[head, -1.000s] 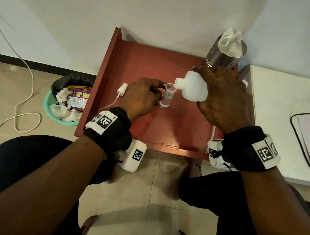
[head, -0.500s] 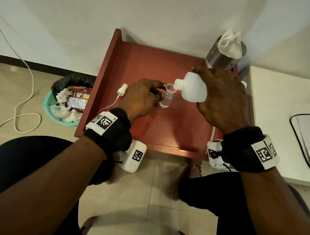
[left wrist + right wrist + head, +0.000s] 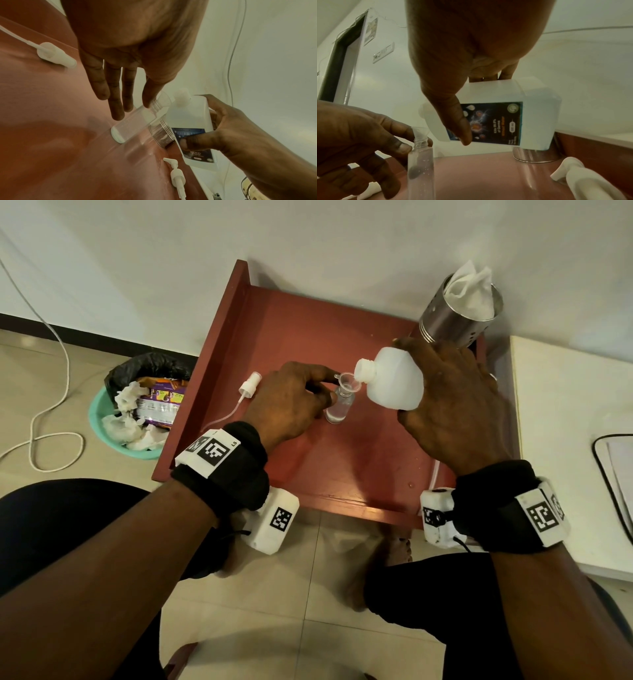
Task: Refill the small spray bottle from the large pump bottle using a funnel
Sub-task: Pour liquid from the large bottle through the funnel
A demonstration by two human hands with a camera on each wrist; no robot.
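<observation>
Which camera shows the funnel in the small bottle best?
The right wrist view: the funnel stands side-on, seated in the small spray bottle. The head view shows only its rim from above; the left wrist view has it blurred behind the left hand.

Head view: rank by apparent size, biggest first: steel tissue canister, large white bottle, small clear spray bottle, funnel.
1. and 2. Steel canister and large white bottle: look alike in size, and the right hand covers part of the bottle, so no ranking.
3. Small spray bottle.
4. Funnel.
</observation>
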